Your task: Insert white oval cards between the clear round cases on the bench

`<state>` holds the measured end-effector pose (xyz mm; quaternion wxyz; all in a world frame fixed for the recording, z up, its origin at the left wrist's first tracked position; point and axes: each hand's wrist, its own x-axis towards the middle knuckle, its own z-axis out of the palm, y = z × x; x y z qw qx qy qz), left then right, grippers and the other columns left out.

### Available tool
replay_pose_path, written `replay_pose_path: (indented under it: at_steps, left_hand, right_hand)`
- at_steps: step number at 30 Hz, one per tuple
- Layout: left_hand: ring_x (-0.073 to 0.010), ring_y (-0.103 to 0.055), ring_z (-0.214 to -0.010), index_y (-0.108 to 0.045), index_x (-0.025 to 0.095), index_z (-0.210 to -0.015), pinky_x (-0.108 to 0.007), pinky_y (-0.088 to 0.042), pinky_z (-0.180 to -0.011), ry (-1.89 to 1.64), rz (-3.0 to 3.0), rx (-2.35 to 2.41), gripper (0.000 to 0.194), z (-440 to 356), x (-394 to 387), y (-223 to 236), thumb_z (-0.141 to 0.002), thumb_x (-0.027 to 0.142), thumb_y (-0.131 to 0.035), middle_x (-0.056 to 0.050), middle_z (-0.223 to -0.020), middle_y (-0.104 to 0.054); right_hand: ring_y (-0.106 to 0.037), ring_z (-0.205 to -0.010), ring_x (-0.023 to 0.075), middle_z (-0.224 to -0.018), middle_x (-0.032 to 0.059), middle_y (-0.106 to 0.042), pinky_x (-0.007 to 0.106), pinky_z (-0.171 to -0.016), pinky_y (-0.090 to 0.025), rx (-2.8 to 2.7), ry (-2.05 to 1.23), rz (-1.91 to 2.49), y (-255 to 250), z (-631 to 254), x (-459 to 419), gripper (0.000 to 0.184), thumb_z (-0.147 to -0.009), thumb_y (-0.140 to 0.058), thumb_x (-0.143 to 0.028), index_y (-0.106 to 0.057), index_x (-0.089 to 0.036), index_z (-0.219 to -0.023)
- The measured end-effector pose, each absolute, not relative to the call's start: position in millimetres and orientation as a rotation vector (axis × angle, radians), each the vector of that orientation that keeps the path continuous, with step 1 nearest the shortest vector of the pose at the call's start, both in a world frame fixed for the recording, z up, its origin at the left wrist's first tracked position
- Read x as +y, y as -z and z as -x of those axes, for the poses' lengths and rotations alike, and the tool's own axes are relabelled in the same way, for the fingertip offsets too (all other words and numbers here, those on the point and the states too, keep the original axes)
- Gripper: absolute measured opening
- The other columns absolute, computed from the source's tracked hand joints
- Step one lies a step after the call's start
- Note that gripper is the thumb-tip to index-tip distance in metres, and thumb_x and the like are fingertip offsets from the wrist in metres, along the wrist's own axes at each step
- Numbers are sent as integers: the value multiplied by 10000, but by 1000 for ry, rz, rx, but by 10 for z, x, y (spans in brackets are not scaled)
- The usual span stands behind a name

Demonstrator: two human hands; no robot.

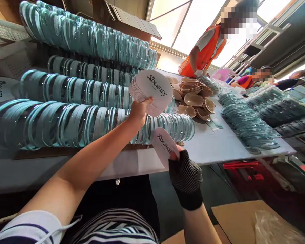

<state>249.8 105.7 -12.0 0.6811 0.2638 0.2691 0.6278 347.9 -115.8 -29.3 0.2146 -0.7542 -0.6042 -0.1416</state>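
White card, printed with "beauty" in black, is in the fingers of both hands. The left hand (139,113) is bare, its thumb pressed on top of a thick stack of oval cards (156,86) and its other fingers mostly hidden below. The right hand (185,171), in a dark ribbed glove with bare fingertips, pinches what looks like 1 card (164,144), just below the stack and apart from it.

Judging by how things lie, the work is partway: 1 card is separated, and many are left in the left fingers. Directly beneath those fingers runs a row of blue-green glass-like rounds (73,125) on a white-covered table (142,161). Pale bands show between many rounds; whether they are cards of the same kind, I cannot tell, so how much of the row is done stays unclear.

Beyond the left fingers stand more upright rows (91,34). Past the right fingertips lie brown, shiny pieces (193,99) and further glass-like pieces (246,118), near a person in an orange vest (205,51).
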Motion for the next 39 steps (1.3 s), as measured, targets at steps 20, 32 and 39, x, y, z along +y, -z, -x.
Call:
replay_pose_path:
  at_steps: [20,32,39]
  left_hand:
    - [-236,-649,-1076,-723,204,-999,-400,-490,-978,-1400,-591,606,320,-2477,1030,169,-687,133,-730,-41,-964,-745]
    - [-224,-651,-1038,-736,198,-910,-371,-492,-958,-1404,-610,690,217,-2479,997,165,-704,131,-741,-40,-981,-745]
    - [-239,-669,-992,-733,182,-919,-371,-509,-919,-1478,-695,665,252,-2522,996,207,-670,181,-768,-56,-963,-746]
  right_hand:
    - [-616,-665,186,-754,70,-671,266,-603,-382,-1556,5,2007,582,-3478,-418,357,-961,-364,-462,-568,-185,-868]
    - [-548,-508,150,-680,58,-655,244,-494,-345,-1624,-661,1991,595,-3459,-342,399,-903,-384,-314,-588,-147,-1203]
    - [-411,-372,103,-481,-49,-489,211,-377,-324,-1282,-1175,1529,451,-3660,-300,473,-836,-542,-515,-616,-129,-1101]
